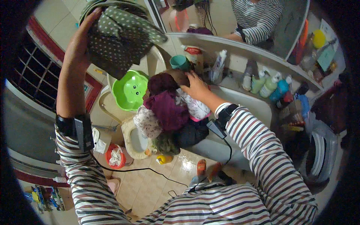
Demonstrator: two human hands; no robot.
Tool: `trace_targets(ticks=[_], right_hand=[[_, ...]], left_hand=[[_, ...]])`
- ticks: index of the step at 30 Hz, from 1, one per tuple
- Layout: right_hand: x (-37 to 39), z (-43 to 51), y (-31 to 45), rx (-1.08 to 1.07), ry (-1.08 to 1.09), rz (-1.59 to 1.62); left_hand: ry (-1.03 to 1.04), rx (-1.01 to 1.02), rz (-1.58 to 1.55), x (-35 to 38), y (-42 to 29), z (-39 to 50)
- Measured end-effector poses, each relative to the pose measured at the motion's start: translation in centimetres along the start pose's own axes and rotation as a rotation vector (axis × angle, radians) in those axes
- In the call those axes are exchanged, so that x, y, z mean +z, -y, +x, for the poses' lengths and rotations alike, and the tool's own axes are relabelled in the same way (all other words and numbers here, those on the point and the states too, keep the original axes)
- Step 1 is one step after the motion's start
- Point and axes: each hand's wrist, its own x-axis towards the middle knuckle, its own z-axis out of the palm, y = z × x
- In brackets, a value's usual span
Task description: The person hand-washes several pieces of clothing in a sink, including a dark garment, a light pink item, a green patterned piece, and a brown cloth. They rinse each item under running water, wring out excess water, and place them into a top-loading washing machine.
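My left hand [94, 24] is raised at the upper left, its fingers closed on a dark green garment with white dots [118, 33] that hangs down above a green plastic basin [130, 90] with a smiling face. My right hand [195, 87] rests on a pile of clothes heaped at the edge of the sink; whether its fingers grip any cloth I cannot tell. The pile has a purple garment [168, 109], a white patterned one with a pink edge [198, 104], a whitish speckled one [147, 121] and dark cloth [192, 133] beneath.
A teal cup [179, 62], pump bottles [268, 85] and a tube [220, 62] line the ledge behind the white sink [242, 102], below a mirror. A toilet with a padded seat [130, 140], a red bin [115, 156] and a yellow object [164, 159] stand lower down. Cables hang from both wrist devices.
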Motion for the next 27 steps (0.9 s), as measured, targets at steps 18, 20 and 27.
trace_targets(ticks=[18,20,27], right_hand=[[-11.1,-24.2,-20.5,1.051,0.121,0.944],[-10.5,-24.3,-23.0,1.080,0.240,0.808],[-5.9,-23.2,-20.1,0.524,-0.082,-0.403]], left_hand=[[0.540,-1.134,-0.286,25.5,34.0,-18.5],[0.510,-1.121,-0.178,26.3,37.8,-19.3],[-0.134,-1.000,0.033,30.3,43.2,-22.2]])
